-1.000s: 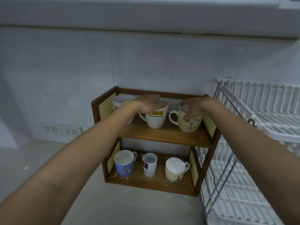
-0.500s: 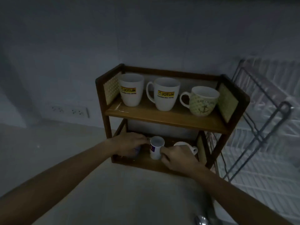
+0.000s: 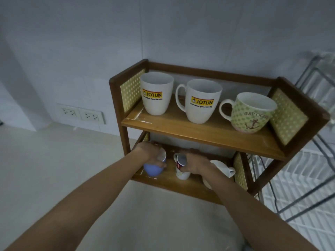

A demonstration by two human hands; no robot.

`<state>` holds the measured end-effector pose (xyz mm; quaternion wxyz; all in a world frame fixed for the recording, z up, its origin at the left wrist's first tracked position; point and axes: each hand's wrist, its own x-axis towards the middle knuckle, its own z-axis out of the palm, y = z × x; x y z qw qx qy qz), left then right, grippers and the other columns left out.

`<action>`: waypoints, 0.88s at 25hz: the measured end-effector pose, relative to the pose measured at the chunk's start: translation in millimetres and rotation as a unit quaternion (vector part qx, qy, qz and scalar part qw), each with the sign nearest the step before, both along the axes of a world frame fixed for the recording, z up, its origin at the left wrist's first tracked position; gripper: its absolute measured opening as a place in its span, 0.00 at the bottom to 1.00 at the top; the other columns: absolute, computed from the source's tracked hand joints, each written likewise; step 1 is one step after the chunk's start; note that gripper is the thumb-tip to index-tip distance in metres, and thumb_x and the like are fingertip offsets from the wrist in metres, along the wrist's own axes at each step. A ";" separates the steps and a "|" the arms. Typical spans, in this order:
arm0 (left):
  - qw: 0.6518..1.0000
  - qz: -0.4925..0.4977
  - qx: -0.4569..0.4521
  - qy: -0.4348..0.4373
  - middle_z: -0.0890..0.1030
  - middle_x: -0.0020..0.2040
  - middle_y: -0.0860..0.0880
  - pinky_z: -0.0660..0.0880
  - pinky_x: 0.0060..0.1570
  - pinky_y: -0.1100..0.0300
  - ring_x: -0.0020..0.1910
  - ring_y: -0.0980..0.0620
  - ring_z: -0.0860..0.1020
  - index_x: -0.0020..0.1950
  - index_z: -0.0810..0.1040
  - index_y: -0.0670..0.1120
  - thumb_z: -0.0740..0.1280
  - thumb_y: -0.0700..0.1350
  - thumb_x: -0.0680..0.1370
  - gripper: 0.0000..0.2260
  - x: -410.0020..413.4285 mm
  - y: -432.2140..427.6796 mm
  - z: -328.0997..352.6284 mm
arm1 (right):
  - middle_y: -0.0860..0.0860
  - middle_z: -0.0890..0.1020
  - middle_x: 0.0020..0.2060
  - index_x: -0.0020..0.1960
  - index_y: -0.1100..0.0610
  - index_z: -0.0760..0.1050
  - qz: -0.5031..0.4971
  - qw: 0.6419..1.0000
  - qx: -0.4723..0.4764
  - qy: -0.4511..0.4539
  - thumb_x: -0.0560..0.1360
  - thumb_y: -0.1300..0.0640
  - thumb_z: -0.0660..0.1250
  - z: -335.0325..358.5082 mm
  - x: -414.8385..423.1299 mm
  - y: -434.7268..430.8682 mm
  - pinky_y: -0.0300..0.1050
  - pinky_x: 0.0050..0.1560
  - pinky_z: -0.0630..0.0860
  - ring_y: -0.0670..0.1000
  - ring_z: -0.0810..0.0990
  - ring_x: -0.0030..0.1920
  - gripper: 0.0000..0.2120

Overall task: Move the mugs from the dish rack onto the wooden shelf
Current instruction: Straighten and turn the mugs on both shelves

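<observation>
The wooden shelf [image 3: 197, 130] has two tiers. On the top tier stand two white JOTUN mugs [image 3: 156, 93] [image 3: 201, 100] and a green dotted anchor mug [image 3: 251, 113], all upright. On the bottom tier, my left hand [image 3: 149, 151] grips the rim of a blue mug [image 3: 153, 169]. My right hand [image 3: 194, 163] grips a small white mug with a red label [image 3: 182, 168]. A cream mug [image 3: 222, 168] sits to its right, partly hidden by my right forearm.
A white dish rack with a grey metal frame [image 3: 304, 178] stands right of the shelf, touching it. Two wall sockets [image 3: 80, 113] sit on the tiled wall at left. The pale countertop [image 3: 54, 169] spreads left and in front.
My hands dropped from the top-tier mugs to the bottom tier and closed on the blue mug and the small white mug. The camera moved closer and looks further down.
</observation>
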<state>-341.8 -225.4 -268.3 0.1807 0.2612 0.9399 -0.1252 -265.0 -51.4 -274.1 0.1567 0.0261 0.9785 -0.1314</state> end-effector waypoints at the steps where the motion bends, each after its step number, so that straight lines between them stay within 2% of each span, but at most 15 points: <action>1: 0.999 0.045 0.013 -0.002 0.72 0.70 0.42 0.71 0.62 0.50 0.67 0.41 0.71 0.73 0.64 0.45 0.55 0.72 0.71 0.41 1.1 2.6 -0.4 | 0.58 0.75 0.65 0.73 0.52 0.64 0.010 1.000 0.001 -0.008 0.71 0.53 0.73 1.5 -0.5 0.6 0.54 0.60 0.75 0.58 0.75 0.62 0.33; 3: 0.997 0.078 0.008 0.014 0.71 0.71 0.42 0.68 0.67 0.48 0.70 0.42 0.68 0.71 0.67 0.44 0.51 0.73 0.72 0.40 -2.9 4.8 8.9 | 0.58 0.74 0.66 0.73 0.53 0.63 0.027 0.999 0.006 -0.019 0.71 0.56 0.73 3.7 -2.0 2.9 0.52 0.60 0.75 0.58 0.75 0.63 0.34; 5: 1.000 0.029 -0.002 0.002 0.63 0.76 0.44 0.63 0.71 0.48 0.74 0.42 0.62 0.76 0.59 0.49 0.59 0.71 0.71 0.40 -9.1 2.6 22.1 | 0.58 0.73 0.68 0.74 0.52 0.62 0.034 0.999 0.010 -0.029 0.72 0.58 0.73 5.6 -1.5 4.9 0.51 0.61 0.74 0.58 0.73 0.65 0.35; 7: 0.995 -0.050 0.013 -0.091 0.59 0.78 0.46 0.61 0.71 0.47 0.75 0.42 0.58 0.77 0.53 0.54 0.71 0.63 0.68 0.44 -10.2 -2.1 35.1 | 0.57 0.71 0.69 0.75 0.52 0.61 0.034 0.999 0.006 -0.031 0.72 0.60 0.73 6.9 -1.3 6.9 0.51 0.62 0.73 0.59 0.72 0.67 0.36; 8: 0.990 -0.074 0.020 -0.122 0.59 0.77 0.47 0.61 0.71 0.47 0.75 0.43 0.58 0.77 0.53 0.55 0.75 0.57 0.68 0.44 -9.2 -4.7 36.9 | 0.57 0.71 0.70 0.75 0.52 0.61 0.036 0.999 0.006 -0.030 0.71 0.60 0.73 7.2 -1.2 7.3 0.51 0.63 0.73 0.59 0.71 0.67 0.36; 10: 0.989 -0.092 0.041 -0.107 0.62 0.76 0.46 0.64 0.70 0.47 0.74 0.43 0.61 0.76 0.56 0.56 0.76 0.52 0.68 0.42 -4.3 -7.8 31.7 | 0.57 0.71 0.70 0.75 0.51 0.62 0.034 0.999 0.001 -0.028 0.71 0.62 0.73 6.6 -0.3 8.1 0.51 0.63 0.73 0.58 0.71 0.68 0.36; 13: 0.995 -0.067 0.066 -0.022 0.67 0.73 0.45 0.71 0.64 0.48 0.69 0.42 0.68 0.75 0.59 0.57 0.74 0.58 0.67 0.40 -1.6 -7.2 19.8 | 0.56 0.70 0.70 0.74 0.50 0.62 0.043 0.999 -0.019 -0.026 0.70 0.65 0.73 6.5 1.7 11.9 0.52 0.65 0.73 0.58 0.70 0.69 0.36; 15: 0.996 -0.052 0.065 0.006 0.67 0.73 0.45 0.72 0.63 0.48 0.69 0.41 0.69 0.74 0.60 0.57 0.73 0.61 0.66 0.39 -3.0 -7.6 13.9 | 0.55 0.70 0.70 0.74 0.50 0.63 0.064 0.998 -0.017 -0.024 0.70 0.66 0.72 5.4 2.9 14.3 0.54 0.66 0.72 0.57 0.69 0.69 0.36; 19: 0.997 -0.045 0.064 0.016 0.68 0.72 0.45 0.73 0.62 0.46 0.67 0.41 0.71 0.73 0.61 0.57 0.71 0.62 0.67 0.38 -1.9 -7.0 6.1 | 0.54 0.70 0.71 0.73 0.50 0.63 0.081 0.996 -0.024 -0.014 0.70 0.67 0.72 4.5 3.1 14.3 0.54 0.66 0.72 0.57 0.69 0.69 0.36; 22: 0.997 -0.035 0.072 0.008 0.68 0.72 0.44 0.74 0.61 0.45 0.67 0.41 0.71 0.73 0.60 0.57 0.71 0.62 0.67 0.37 -3.1 -5.4 5.6 | 0.53 0.68 0.72 0.75 0.49 0.60 0.081 0.996 -0.032 -0.017 0.71 0.66 0.71 4.6 5.8 14.3 0.53 0.66 0.71 0.56 0.67 0.70 0.38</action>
